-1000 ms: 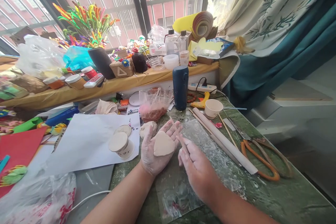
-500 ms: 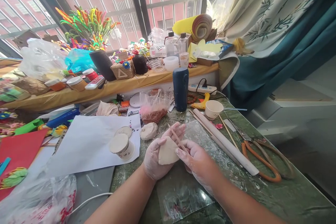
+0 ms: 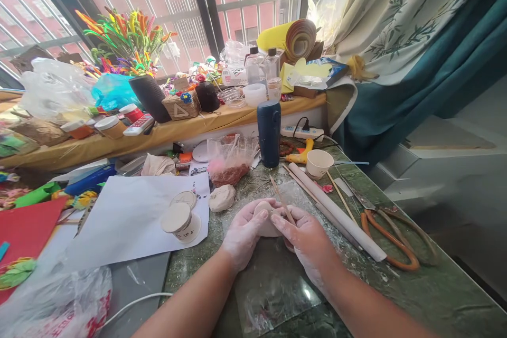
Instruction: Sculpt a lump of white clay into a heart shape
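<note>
Between both hands is a flattened piece of pale clay (image 3: 270, 227). My left hand (image 3: 245, 232) is closed around its left side, thumb lying on top. My right hand (image 3: 303, 235) keeps a thin wooden stick (image 3: 282, 198) in its grip, slanting up and to the left, while its thumb presses the clay's right side. White residue coats both hands. Below them lies a clear plastic sheet (image 3: 273, 296) on the green table. A lump of pale clay (image 3: 222, 198) rests just beyond my left hand.
Right of my hands lie a white roller (image 3: 340, 214), thin sticks and orange-handled scissors (image 3: 390, 237). A paper cup (image 3: 319, 163), yellow glue gun (image 3: 301, 153) and dark blue bottle (image 3: 269, 134) stand farther back. Stacked cups (image 3: 180, 222) sit on white paper (image 3: 130, 216) at left.
My left hand has turned from an open palm under the clay to a grip on its edge. Both thumbs now press the clay, and the stick stands more upright. The view shifted slightly.
</note>
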Tool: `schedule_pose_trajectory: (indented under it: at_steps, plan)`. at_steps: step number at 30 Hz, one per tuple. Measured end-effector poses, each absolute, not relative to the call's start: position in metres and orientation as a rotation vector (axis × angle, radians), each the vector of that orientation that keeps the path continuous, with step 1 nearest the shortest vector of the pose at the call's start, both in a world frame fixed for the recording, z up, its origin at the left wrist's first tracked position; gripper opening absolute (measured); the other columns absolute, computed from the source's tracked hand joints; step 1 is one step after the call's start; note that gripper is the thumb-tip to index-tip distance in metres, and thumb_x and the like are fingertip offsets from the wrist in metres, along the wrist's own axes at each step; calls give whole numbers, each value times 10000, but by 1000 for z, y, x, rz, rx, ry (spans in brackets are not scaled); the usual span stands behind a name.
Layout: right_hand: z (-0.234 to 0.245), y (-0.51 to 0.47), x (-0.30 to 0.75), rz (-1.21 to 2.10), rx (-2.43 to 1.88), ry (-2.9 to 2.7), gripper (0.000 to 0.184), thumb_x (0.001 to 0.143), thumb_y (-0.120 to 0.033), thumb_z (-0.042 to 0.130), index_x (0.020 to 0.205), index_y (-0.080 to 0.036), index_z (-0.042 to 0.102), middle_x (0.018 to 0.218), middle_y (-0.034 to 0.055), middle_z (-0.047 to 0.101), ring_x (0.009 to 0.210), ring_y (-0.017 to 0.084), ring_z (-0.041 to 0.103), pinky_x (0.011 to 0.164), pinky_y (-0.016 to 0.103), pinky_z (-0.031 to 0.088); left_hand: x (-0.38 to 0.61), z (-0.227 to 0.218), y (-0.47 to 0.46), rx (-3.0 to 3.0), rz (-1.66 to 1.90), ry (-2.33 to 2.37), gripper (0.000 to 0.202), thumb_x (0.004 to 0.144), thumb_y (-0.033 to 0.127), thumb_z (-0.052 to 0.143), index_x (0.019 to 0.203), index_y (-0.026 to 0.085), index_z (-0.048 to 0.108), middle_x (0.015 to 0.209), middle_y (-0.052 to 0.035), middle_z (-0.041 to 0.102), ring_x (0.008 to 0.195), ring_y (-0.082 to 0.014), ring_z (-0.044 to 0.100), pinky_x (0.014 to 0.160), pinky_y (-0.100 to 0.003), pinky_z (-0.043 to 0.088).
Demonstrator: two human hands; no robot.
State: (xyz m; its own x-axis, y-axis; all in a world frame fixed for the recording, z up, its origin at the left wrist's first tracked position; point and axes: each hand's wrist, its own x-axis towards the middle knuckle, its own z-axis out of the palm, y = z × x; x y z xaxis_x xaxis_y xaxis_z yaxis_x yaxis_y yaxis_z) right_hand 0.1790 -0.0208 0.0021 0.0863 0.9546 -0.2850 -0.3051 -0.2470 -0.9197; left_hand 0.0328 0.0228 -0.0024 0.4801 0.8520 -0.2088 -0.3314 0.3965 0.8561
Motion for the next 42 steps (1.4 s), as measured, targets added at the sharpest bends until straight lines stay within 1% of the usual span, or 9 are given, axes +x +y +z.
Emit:
schedule_pose_trajectory:
  at_steps: [3,7,14,19,24,30,34,37,42]
  plan:
    - [-5,-19,181,1371,-1268,-730,417,762,-548,807,953,-182,754,643,-31,558,567,121,464,514,234,369,36,-9,22,896,888,842,464,749,480,888,1037,139,763,960,-83,771,898,-220,684,834,-295,490]
    - [-11,-20,180,1330,-1258,-760,395,774,-535,805,947,-182,762,728,8,640,724,191,593,636,266,458,36,-12,24,895,880,877,485,704,498,916,988,137,762,875,-53,749,817,-188,662,778,-276,486]
    - [-10,-24,182,1317,-1265,-809,460,872,-631,673,933,-185,764,636,-13,576,593,144,486,512,239,362,35,-7,23,877,881,878,493,661,509,939,915,131,748,800,-21,709,693,-124,597,672,-231,469]
    - [-9,-22,183,1308,-1287,-855,436,851,-605,709,962,-189,780,610,-24,552,556,129,447,499,242,341,35,-5,23,865,892,861,499,629,480,960,923,137,750,847,-36,737,760,-149,635,715,-237,483]
    - [-6,-22,181,1335,-1241,-898,430,841,-601,715,954,-193,793,635,-12,592,656,172,551,616,273,439,36,-2,25,865,900,876,491,583,464,984,865,138,749,859,-59,767,783,-172,666,741,-247,489]
    - [4,-24,182,1276,-1258,-986,423,880,-596,692,995,-202,792,889,58,735,873,236,634,810,329,496,36,0,25,867,913,872,437,606,452,974,836,144,766,784,-36,747,725,-155,648,713,-240,489]
    - [0,-23,182,1302,-1230,-847,453,895,-617,669,1080,-215,762,816,26,683,679,163,545,667,283,475,36,-1,25,834,937,903,468,642,462,954,936,145,773,899,-71,768,791,-178,668,729,-253,508]
    - [-8,-20,183,1307,-1215,-747,484,908,-618,647,1170,-218,723,658,-33,538,560,125,409,520,240,366,37,-2,26,803,939,898,484,667,476,937,985,156,764,996,-99,780,861,-208,698,766,-279,535]
    - [-8,-16,183,1282,-1146,-644,665,892,-528,669,1473,-247,509,662,-65,489,549,125,393,488,223,340,35,-9,27,997,1016,972,408,740,451,886,1031,184,782,1026,-83,794,925,-228,718,864,-315,553]
